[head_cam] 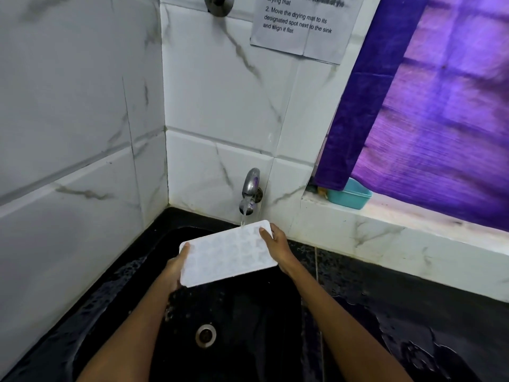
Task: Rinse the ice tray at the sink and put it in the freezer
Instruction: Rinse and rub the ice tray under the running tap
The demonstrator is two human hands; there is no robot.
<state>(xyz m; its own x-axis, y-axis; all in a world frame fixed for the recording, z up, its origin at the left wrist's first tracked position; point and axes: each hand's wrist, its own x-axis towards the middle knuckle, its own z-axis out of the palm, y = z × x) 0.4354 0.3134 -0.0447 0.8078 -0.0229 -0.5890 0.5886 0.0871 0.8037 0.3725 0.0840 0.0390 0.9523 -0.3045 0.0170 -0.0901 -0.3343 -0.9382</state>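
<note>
A white ice tray (227,253) hangs level over the black sink (242,312), compartments facing up. My left hand (176,267) grips its near left end, thumb on the rim. My right hand (276,244) holds the far right end, thumb laid over the top edge. Water runs from the chrome tap (250,193) on the tiled wall and lands on the tray's far edge.
The sink drain (205,335) lies below the tray. Wet black counter (413,326) stretches to the right. A teal plastic tub (349,194) sits on the white ledge under a purple curtain (440,119). A paper note (305,23) is stuck to the wall tiles.
</note>
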